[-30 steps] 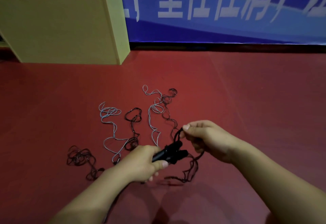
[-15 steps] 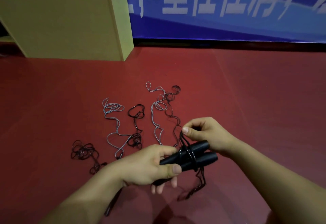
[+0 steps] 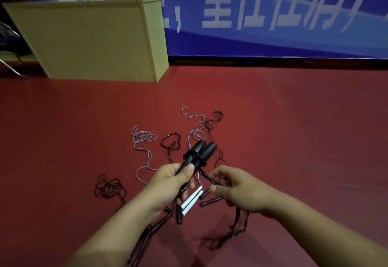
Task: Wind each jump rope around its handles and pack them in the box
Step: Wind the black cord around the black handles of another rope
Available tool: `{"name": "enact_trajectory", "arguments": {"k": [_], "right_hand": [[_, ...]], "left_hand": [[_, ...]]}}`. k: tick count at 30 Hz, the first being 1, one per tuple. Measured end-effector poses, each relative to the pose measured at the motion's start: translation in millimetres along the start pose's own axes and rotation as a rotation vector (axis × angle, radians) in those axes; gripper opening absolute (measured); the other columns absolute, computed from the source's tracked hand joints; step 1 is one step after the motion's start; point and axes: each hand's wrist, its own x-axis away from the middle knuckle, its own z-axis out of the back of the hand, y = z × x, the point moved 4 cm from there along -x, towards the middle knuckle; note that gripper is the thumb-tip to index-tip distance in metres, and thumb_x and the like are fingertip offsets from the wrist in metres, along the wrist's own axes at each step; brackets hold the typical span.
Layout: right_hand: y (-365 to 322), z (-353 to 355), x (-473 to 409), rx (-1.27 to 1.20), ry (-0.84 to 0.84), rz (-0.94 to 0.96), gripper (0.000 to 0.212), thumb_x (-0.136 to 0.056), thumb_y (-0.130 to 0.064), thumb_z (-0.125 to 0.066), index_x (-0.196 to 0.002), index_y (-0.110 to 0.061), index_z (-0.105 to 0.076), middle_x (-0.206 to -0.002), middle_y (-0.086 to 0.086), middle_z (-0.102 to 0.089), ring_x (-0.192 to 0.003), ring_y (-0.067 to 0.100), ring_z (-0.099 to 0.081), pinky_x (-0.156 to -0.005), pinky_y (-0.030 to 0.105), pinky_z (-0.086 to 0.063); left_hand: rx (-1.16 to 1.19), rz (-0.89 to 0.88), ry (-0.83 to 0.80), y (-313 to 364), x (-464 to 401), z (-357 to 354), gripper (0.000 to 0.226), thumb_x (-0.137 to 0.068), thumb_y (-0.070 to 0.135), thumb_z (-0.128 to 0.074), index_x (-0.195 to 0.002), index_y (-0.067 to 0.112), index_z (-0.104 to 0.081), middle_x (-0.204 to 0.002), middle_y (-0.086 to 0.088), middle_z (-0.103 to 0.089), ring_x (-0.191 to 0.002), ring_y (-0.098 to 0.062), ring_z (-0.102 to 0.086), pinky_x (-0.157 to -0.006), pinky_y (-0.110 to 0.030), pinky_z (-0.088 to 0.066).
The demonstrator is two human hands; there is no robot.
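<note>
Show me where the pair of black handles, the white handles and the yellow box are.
black handles (image 3: 202,151): head view, on the right handle's barrel.
white handles (image 3: 192,199): head view, middle of the pair on the floor.
yellow box (image 3: 84,41): head view, its front wall.

Loose ropes (image 3: 147,151) lie beyond the left hand (image 3: 172,184); white handles (image 3: 192,200) lie between both hands; the cabinet (image 3: 90,39) stands far beyond.
</note>
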Motion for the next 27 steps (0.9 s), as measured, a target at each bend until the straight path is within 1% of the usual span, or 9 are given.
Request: {"name": "enact_trajectory", "arguments": {"k": [4, 6, 9, 12, 15, 18, 20, 23, 27], "right_hand": [[-1.2, -6.9, -1.6, -0.124, -0.034, -0.049, 0.021, -0.095, -0.022, -0.062, -0.116, -0.021, -0.058, -0.068, -0.005, -0.049, -0.049, 0.0, -0.046, -0.051, 0.016, -0.039], [0.2, -7.8, -4.0, -0.168, -0.014, -0.075, 0.014, -0.095, -0.02, -0.061, -0.109, -0.017, -0.061, -0.065, -0.008, -0.052, -0.047, 0.001, -0.045, -0.048, 0.018, -0.037], [6.6, -6.1, -5.7, -0.163, 0.021, -0.145, 0.008, -0.095, -0.022, -0.059, -0.096, -0.013, -0.06, -0.068, -0.003, -0.059, -0.049, 0.007, -0.049, -0.047, 0.022, -0.036], [11.0, -1.6, -4.0, -0.11, 0.026, -0.2, 0.012, -0.095, -0.022, -0.059, -0.087, -0.013, -0.06, -0.061, -0.003, -0.056, -0.054, 0.015, -0.049, -0.049, 0.025, -0.043], [10.1, 1.3, -1.2, -0.051, 0.004, -0.185, 0.014, -0.093, -0.025, -0.062, -0.087, -0.013, -0.063, -0.064, -0.004, -0.053, -0.059, 0.015, -0.047, -0.057, 0.029, -0.043], [5.1, -0.9, 0.8, -0.03, -0.036, -0.128, 0.013, -0.091, -0.028, -0.065, -0.089, -0.015, -0.065, -0.058, -0.014, -0.053, -0.059, 0.011, -0.044, -0.062, 0.03, -0.041], [-1.8, -3.7, 2.7, -0.051, -0.068, -0.087, 0.011, -0.091, -0.026, -0.066, -0.089, -0.016, -0.064, -0.054, -0.016, -0.054, -0.054, 0.007, -0.045, -0.058, 0.026, -0.041], [-9.4, 0.7, 2.6, -0.008, -0.017, -0.022, 0.013, -0.091, -0.024, -0.066, -0.089, -0.012, -0.065, -0.055, -0.014, -0.053, -0.05, 0.002, -0.043, -0.05, 0.016, -0.035], [-5.0, 12.6, -2.4, 0.04, 0.115, 0.013, 0.014, -0.092, -0.023, -0.064, -0.085, -0.011, -0.068, -0.062, -0.01, -0.053, -0.055, 0.004, -0.044, -0.055, 0.022, -0.036]], "left_hand": [[0.066, 0.033, 0.078, -6.5, -8.0, 5.3, 0.033, -0.1, 0.032, -0.05, -0.076, 0.011, -0.058, -0.07, -0.008, -0.057, -0.044, -0.013, -0.047, -0.043, -0.023, -0.034], [0.144, 0.051, 0.127, -6.8, -10.6, 7.1, 0.03, -0.1, 0.031, -0.05, -0.08, 0.011, -0.057, -0.068, -0.006, -0.057, -0.044, -0.012, -0.047, -0.043, -0.022, -0.034], [0.198, 0.052, 0.22, -6.4, -14.4, 14.4, 0.03, -0.101, 0.031, -0.05, -0.08, 0.011, -0.057, -0.064, -0.004, -0.056, -0.045, -0.012, -0.047, -0.043, -0.022, -0.035], [0.135, 0.059, 0.339, -10.8, -19.3, 28.7, 0.031, -0.101, 0.028, -0.051, -0.078, 0.008, -0.057, -0.058, -0.001, -0.055, -0.042, -0.01, -0.046, -0.04, -0.021, -0.036], [-0.067, 0.052, 0.391, -18.8, -23.1, 40.0, 0.028, -0.101, 0.026, -0.053, -0.078, 0.01, -0.059, -0.055, 0.003, -0.057, -0.041, -0.011, -0.047, -0.041, -0.022, -0.037], [-0.267, 0.044, 0.352, -31.3, -28.5, 43.2, 0.018, -0.099, 0.025, -0.055, -0.085, 0.015, -0.061, -0.064, 0.001, -0.062, -0.044, -0.013, -0.051, -0.045, -0.021, -0.041], [-0.433, 0.042, 0.305, -39.6, -33.3, 43.5, 0.017, -0.096, 0.028, -0.059, -0.084, 0.018, -0.061, -0.066, 0.002, -0.066, -0.047, -0.014, -0.055, -0.054, -0.027, -0.047], [-0.653, 0.05, 0.173, -49.0, -37.9, 37.0, 0.02, -0.093, 0.035, -0.062, -0.085, 0.017, -0.061, -0.072, -0.004, -0.069, -0.057, -0.021, -0.06, -0.065, -0.038, -0.053], [-0.876, 0.035, -0.036, -51.9, -34.9, 15.1, 0.024, -0.092, 0.04, -0.062, -0.09, 0.016, -0.06, -0.068, 0.003, -0.057, -0.062, -0.016, -0.053, -0.058, -0.03, -0.04]]}}
